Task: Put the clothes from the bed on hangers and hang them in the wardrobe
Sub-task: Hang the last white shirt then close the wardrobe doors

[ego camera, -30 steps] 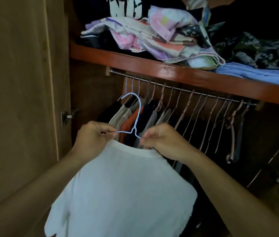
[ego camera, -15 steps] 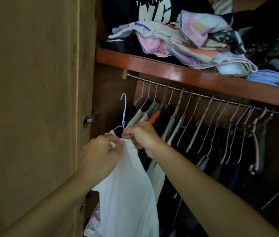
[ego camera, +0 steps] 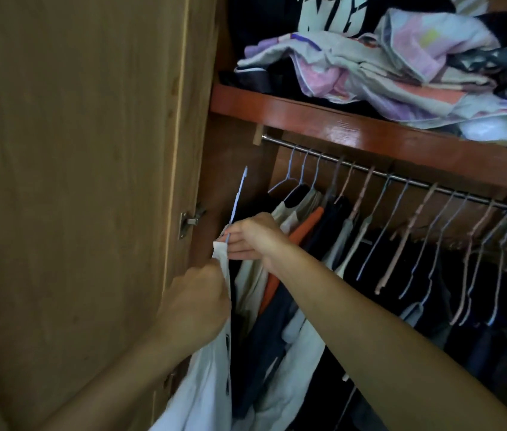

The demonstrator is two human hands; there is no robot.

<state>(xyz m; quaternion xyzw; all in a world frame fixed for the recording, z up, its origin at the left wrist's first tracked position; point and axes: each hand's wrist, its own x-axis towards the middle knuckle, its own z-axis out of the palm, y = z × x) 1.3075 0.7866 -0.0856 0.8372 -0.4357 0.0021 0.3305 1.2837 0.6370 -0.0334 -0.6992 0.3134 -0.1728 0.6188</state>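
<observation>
Pale blue wire is what matters: the hanger (ego camera: 237, 199) points its hook up and slightly right, edge-on to the camera, so the open side of the hook cannot be read. The steel rail (ego camera: 401, 178) lies above and to the right of that hook, running from the near-left bracket away to the far right. The free stretch of rail left of the first hung hanger is the nearest landing place, and I judge the coming move is a lift up and to the right onto it.

The right hand (ego camera: 253, 241) is nearer the rail; its fingers pinch the hanger's neck at the collar of the white shirt (ego camera: 211, 377). The left hand (ego camera: 194, 306) sits lower and nearer the camera, gripping the shirt's shoulder fabric in a closed fist. The shirt hangs down from both hands, edge-on, beside the wardrobe door (ego camera: 74, 181).

Hidden: the hanger's shoulders inside the shirt, and the left fingertips behind the cloth. The shirt's hem is cut off at the bottom edge. Dark clothes under the rail blur together.
</observation>
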